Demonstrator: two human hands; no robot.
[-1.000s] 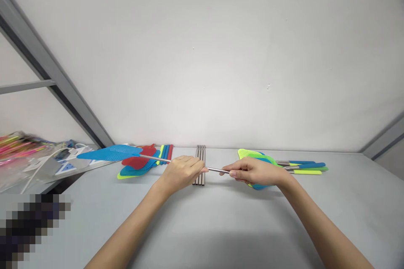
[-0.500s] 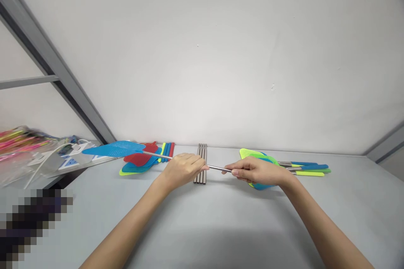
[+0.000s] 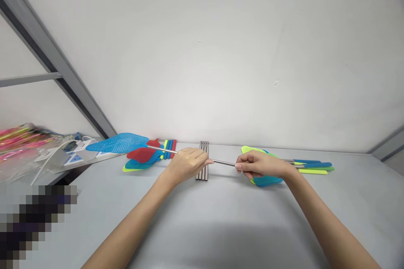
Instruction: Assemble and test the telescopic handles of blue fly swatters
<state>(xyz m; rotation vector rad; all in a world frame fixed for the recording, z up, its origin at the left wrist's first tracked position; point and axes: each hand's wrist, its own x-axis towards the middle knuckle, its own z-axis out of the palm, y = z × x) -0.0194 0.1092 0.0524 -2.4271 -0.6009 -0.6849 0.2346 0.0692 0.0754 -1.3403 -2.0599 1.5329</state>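
A blue fly swatter (image 3: 118, 143) is held above the table, its mesh head to the left and its thin metal rod running right through both hands. My left hand (image 3: 186, 164) is wrapped round the middle of the rod. At the rod's right end, my right hand (image 3: 260, 164) pinches the metal between thumb and fingers. Several metal tubes (image 3: 202, 172) lie side by side under my left hand. Behind and beneath the swatter are loose red and blue swatter heads (image 3: 142, 155) and several coloured handles (image 3: 169, 148). Swatters with handles (image 3: 315, 167) lie beyond my right hand.
A grey table (image 3: 221, 214) runs up to a white wall (image 3: 208, 59). On the left stand a grey metal frame (image 3: 67, 71), white power strips (image 3: 74, 157) with a cable, and a blurred heap of pink and yellow items (image 3: 23, 141).
My right hand has shifted slightly right and its fingers have closed more at the rod's end. The swatter's head has turned, showing more mesh. The whole view has shifted a little.
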